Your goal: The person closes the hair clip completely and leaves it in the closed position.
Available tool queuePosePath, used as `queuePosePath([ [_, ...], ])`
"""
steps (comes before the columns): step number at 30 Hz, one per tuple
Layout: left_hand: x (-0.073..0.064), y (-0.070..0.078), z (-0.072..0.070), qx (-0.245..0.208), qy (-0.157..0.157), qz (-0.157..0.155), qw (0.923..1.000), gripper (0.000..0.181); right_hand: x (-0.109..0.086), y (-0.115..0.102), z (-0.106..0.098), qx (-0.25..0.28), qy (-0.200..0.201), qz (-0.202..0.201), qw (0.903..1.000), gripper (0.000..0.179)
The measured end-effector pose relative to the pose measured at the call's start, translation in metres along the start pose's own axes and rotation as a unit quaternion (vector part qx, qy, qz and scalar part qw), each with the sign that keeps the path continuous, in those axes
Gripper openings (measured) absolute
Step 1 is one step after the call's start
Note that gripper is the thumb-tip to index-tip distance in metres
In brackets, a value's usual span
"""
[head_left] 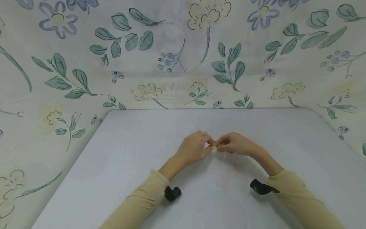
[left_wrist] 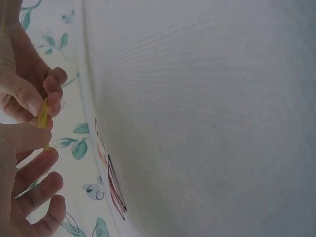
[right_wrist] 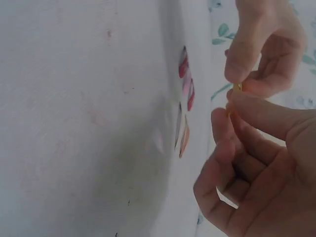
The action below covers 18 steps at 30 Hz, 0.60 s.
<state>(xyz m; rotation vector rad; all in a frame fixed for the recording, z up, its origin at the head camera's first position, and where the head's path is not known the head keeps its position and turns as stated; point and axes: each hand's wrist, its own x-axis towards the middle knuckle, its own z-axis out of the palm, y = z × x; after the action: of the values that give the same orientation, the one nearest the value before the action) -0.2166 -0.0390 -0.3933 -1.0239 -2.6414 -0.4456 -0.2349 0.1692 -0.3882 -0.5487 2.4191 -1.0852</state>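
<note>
Between both hands, above the white table, is a small slim yellow hair clip point(left_wrist: 43, 116). My left hand point(head_left: 195, 147) pinches one end with thumb and forefinger. The other end is pinched by my right hand point(head_left: 235, 143), whose remaining fingers curl loosely in the right wrist view. In the head view only a speck of the yellow clip point(head_left: 214, 147) shows between the fingertips. Several more slim clips lie on the table near the hands: dark red ones point(left_wrist: 116, 192) and an orange one point(right_wrist: 184, 138) beside a pale one. The hands mostly hide these in the head view.
The white tabletop point(head_left: 128, 143) spreads around the hands, with faint stains and dark specks in front of them. A flower-patterned cloth point(head_left: 171, 63) hangs behind the table's far edge. Black wrist cameras point(head_left: 172, 194) stick out from both sleeves, low over the table.
</note>
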Motion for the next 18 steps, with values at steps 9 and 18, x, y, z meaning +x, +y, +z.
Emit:
queuePosePath([
  [9,0.005,0.002,0.004,-0.006,-0.085,-0.049,0.9952,0.011,0.006,0.000,0.012,-0.135,0.068,-0.016,0.9884,0.016],
  [18,0.009,0.002,0.013,0.015,-0.111,-0.077,0.9907,0.014,0.008,0.001,0.022,-0.182,0.092,-0.005,0.9789,0.009],
])
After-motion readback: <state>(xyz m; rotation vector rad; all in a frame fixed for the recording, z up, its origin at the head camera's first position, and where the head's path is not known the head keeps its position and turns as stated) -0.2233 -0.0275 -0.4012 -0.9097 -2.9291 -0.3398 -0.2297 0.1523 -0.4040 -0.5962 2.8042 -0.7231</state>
